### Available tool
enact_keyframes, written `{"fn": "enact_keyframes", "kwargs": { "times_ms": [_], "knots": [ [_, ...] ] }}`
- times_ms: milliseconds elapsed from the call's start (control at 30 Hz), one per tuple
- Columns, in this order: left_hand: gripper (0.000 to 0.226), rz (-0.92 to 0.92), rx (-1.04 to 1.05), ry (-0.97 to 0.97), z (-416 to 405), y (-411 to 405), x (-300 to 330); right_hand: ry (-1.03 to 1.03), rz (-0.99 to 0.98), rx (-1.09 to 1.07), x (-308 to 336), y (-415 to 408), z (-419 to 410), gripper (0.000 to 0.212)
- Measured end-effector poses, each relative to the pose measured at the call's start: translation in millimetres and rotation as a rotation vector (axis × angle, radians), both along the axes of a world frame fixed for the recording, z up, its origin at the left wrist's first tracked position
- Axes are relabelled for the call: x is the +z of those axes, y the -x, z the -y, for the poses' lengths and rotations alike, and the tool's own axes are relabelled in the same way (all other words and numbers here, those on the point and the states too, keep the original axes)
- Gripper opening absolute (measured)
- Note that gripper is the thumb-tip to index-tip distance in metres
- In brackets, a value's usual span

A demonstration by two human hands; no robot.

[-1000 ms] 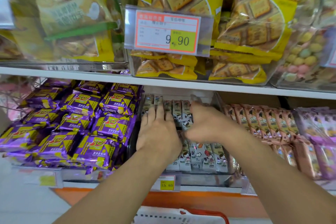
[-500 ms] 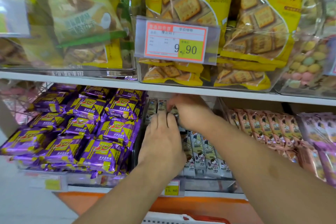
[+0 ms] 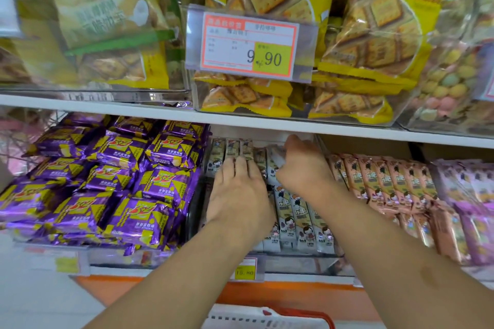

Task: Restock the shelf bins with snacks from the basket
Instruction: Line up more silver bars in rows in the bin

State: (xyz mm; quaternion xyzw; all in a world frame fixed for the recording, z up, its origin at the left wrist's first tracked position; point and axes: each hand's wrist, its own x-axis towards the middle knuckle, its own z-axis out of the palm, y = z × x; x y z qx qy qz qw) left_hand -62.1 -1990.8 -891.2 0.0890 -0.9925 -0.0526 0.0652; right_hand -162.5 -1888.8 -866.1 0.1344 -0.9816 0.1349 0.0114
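Long grey-white snack bars [image 3: 299, 219] with cartoon children fill the clear middle bin [image 3: 294, 262] on the lower shelf. My left hand [image 3: 238, 195] lies flat on the bars at the bin's left side, fingers straight and pointing to the back row. My right hand [image 3: 302, 165] reaches deep under the upper shelf, fingers curled round one bar [image 3: 274, 161] in the back row. A white basket [image 3: 256, 319] with a red handle shows at the bottom edge; its contents are hidden.
Purple snack packs [image 3: 107, 184] fill the bin to the left, pink bars [image 3: 387, 187] the bin to the right. The white upper shelf board [image 3: 240, 120] hangs low over my hands, carrying bins of yellow cracker bags [image 3: 361, 35] and a 9.90 price tag [image 3: 248, 43].
My right hand moved from the middle of the bin to the back row and then slightly right. My left hand stayed flat on the bars, shifting a little toward the back.
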Motion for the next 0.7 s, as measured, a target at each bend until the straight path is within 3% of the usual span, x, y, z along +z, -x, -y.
{"fn": "enact_keyframes", "kwargs": {
  "times_ms": [133, 267, 367, 500, 700],
  "knots": [
    [0.066, -0.103, 0.0, -0.134, 0, -5, 6, 0.463, 0.034, 0.024, 17, -14, -8, 0.016],
    [0.05, -0.247, -0.02, -0.575, -5, -11, 14, 1.078, 0.47, -0.038, 9, -26, -16, 0.012],
    [0.045, -0.307, -0.029, -0.755, -7, -9, 13, 1.34, 0.658, -0.147, -1, -28, -18, 0.019],
    [0.049, -0.324, -0.065, -0.764, -7, -12, 13, 1.309, 0.721, -0.123, -6, -30, -23, 0.021],
    [0.061, -0.344, -0.041, -0.741, -5, -8, 16, 0.996, 0.473, 0.01, 0, -31, -28, 0.024]
  ]
}}
